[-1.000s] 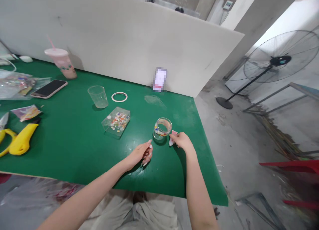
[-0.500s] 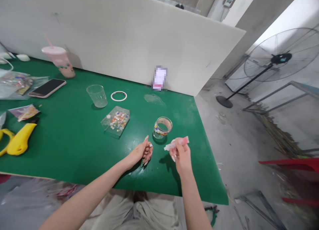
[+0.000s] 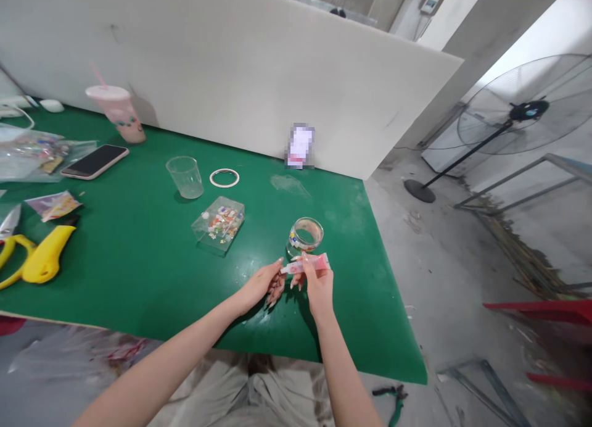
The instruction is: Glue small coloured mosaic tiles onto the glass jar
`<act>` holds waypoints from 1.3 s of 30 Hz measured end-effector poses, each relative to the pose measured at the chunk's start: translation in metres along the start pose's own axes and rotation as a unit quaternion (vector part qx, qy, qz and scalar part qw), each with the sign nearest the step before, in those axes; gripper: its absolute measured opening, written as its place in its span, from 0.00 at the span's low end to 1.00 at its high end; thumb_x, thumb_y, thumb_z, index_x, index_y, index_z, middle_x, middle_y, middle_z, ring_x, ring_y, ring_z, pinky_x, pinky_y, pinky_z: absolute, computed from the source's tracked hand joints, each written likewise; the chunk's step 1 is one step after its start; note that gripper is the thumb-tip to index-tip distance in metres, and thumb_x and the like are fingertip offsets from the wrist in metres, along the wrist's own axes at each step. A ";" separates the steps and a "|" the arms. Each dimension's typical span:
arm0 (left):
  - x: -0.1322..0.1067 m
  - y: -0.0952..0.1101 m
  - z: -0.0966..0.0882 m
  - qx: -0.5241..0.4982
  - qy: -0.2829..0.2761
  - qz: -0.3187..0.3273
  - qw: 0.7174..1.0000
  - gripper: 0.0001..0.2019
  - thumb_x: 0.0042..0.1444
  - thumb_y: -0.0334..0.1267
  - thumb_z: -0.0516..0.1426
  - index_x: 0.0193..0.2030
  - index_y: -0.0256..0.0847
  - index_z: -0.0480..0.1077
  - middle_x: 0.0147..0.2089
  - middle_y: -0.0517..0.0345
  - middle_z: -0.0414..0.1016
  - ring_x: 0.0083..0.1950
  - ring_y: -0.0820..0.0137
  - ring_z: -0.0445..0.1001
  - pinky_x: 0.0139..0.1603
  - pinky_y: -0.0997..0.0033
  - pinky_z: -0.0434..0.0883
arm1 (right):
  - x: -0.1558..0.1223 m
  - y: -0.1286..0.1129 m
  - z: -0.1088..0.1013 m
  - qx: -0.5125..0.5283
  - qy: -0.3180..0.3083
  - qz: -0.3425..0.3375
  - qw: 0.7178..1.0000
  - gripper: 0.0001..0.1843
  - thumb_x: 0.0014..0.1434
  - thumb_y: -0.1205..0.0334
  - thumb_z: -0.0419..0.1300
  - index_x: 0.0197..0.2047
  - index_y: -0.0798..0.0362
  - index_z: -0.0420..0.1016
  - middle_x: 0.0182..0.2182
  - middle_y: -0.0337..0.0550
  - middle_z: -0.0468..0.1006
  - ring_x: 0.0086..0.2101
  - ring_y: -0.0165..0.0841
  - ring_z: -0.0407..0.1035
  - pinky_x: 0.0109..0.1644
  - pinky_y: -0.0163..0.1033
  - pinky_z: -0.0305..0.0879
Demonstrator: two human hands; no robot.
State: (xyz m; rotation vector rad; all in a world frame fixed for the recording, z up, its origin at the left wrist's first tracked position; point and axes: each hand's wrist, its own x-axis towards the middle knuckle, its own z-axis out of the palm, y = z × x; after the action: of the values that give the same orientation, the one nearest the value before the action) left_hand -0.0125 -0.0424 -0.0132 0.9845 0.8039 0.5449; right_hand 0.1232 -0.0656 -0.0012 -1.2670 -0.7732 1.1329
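My right hand (image 3: 318, 285) holds a small pink tube (image 3: 307, 264) level above the green table (image 3: 139, 260), its white cap end pointing left. My left hand (image 3: 263, 285) rests low by the table with fingers loosely curled, and its fingertips reach the tube's cap end. Just behind the tube stands a clear round bangle (image 3: 304, 236) with coloured bits set in it. A clear flat box of small coloured pieces (image 3: 219, 224) lies further left.
An empty clear cup (image 3: 185, 177) and a white ring (image 3: 224, 178) sit further back. A phone (image 3: 95, 161), a pink lidded drink (image 3: 118, 113), plastic bags (image 3: 32, 155) and a yellow tool (image 3: 39, 260) occupy the left. A white partition (image 3: 231, 69) backs the table; its right edge drops to floor.
My right hand picked the pink tube up from beside the bangle, lifted it and brought it left to my left hand's fingertips. My left hand stayed nearly in place.
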 end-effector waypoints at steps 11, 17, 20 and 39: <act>0.002 -0.004 -0.002 0.003 0.002 -0.010 1.000 0.28 0.58 0.64 0.44 0.22 0.40 0.60 0.12 0.66 0.60 0.12 0.79 0.53 0.15 0.76 0.50 | 0.000 0.010 -0.004 -0.008 -0.008 -0.037 0.999 0.17 0.52 0.49 0.65 0.28 0.53 0.67 0.14 0.28 0.65 0.15 0.23 0.57 0.19 0.30 0.54; 0.003 -0.003 -0.002 0.007 -0.007 -0.014 1.000 0.28 0.59 0.62 0.43 0.22 0.40 0.60 0.11 0.65 0.59 0.12 0.79 0.54 0.15 0.76 0.49 | -0.001 0.009 -0.006 -0.024 -0.007 -0.042 0.999 0.17 0.54 0.48 0.64 0.29 0.52 0.66 0.14 0.28 0.65 0.14 0.23 0.57 0.18 0.30 0.54; 0.003 -0.003 -0.002 0.011 -0.008 -0.017 1.000 0.28 0.59 0.62 0.43 0.22 0.40 0.60 0.11 0.65 0.60 0.12 0.79 0.53 0.15 0.75 0.50 | -0.002 0.007 -0.006 -0.026 -0.007 -0.044 0.999 0.17 0.54 0.48 0.64 0.29 0.52 0.66 0.15 0.29 0.66 0.15 0.23 0.57 0.18 0.30 0.55; 0.001 0.000 -0.001 0.022 -0.007 -0.016 1.000 0.27 0.58 0.62 0.44 0.22 0.41 0.60 0.12 0.66 0.59 0.13 0.78 0.53 0.16 0.75 0.49 | -0.005 0.004 -0.006 -0.079 -0.008 -0.067 0.995 0.16 0.56 0.47 0.62 0.30 0.52 0.66 0.14 0.29 0.63 0.15 0.25 0.57 0.19 0.32 0.55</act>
State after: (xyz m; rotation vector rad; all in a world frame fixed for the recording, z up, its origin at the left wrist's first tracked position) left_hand -0.0126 -0.0415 -0.0133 1.0132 0.8207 0.4948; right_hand 0.1268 -0.0727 -0.0057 -1.3183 -0.9613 0.9900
